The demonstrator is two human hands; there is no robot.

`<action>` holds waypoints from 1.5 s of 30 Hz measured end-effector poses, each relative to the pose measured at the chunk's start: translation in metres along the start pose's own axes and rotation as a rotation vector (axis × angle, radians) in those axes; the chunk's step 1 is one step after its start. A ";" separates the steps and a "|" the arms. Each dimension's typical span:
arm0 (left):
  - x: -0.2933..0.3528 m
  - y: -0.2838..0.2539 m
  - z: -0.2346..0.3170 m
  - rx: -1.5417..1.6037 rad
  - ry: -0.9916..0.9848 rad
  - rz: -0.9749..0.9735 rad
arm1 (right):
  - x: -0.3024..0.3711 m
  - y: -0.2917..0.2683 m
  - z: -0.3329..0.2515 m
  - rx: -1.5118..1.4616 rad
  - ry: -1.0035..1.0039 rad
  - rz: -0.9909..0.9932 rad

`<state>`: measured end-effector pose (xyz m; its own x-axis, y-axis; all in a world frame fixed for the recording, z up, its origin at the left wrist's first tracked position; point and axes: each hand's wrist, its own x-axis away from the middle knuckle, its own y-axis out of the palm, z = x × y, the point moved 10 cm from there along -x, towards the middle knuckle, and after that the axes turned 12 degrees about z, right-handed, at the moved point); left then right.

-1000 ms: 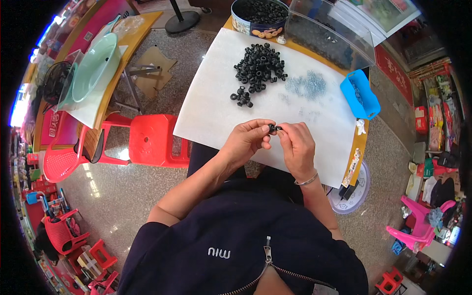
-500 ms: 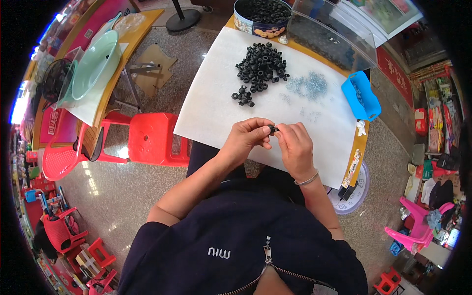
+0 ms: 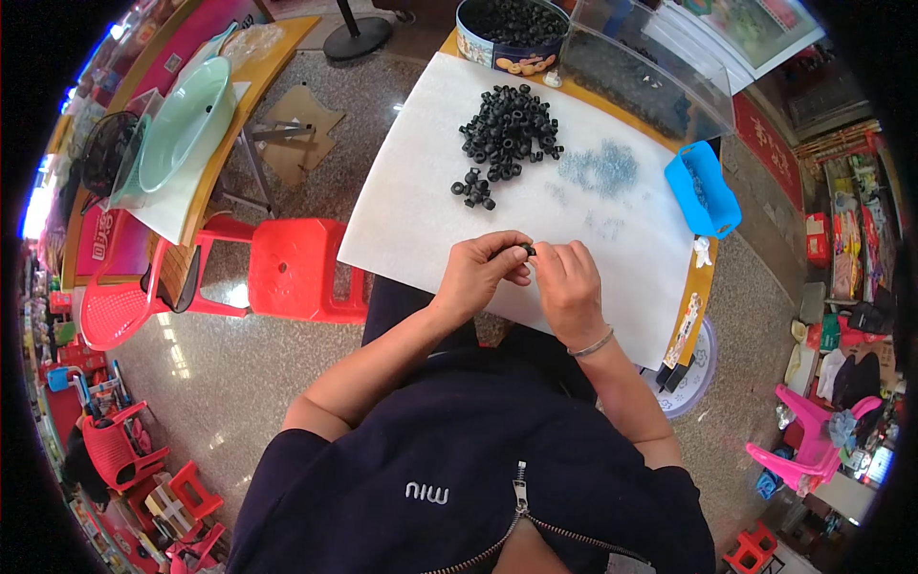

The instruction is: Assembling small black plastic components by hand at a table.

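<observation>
Your left hand (image 3: 476,273) and right hand (image 3: 571,292) meet, pinched closed on one small black part (image 3: 527,249); the black heap (image 3: 510,129) at twelve o'clock lies loose, finished pieces indistinguishable.

1. Black piece (image 3: 527,249): mostly covered by the fingers (image 3: 504,260) of the left hand (image 3: 471,275) and right hand (image 3: 570,295); shape not determinable.
2. Blue grains (image 3: 602,170): too small to identify singly.
3. Tin (image 3: 477,50): rim cut off by upper edge.
4. Clear box (image 3: 706,107): top cut off by upper edge; contents indistinct.
5. Lilac-rimmed basin (image 3: 706,362): partly hidden by the counter (image 3: 705,275).
</observation>
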<state>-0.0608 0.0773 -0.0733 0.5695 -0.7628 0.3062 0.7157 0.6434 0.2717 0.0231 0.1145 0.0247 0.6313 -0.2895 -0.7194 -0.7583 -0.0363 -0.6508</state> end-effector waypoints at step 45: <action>0.017 0.031 -0.023 -0.116 -0.151 -0.114 | 0.057 0.051 0.052 -0.965 1.266 0.279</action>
<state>-0.0199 0.0832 -0.0805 0.4213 -0.8065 0.4149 0.8186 0.5350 0.2087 0.0291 0.1457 -0.0621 0.3021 -0.9349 0.1863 -0.9435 -0.2653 0.1987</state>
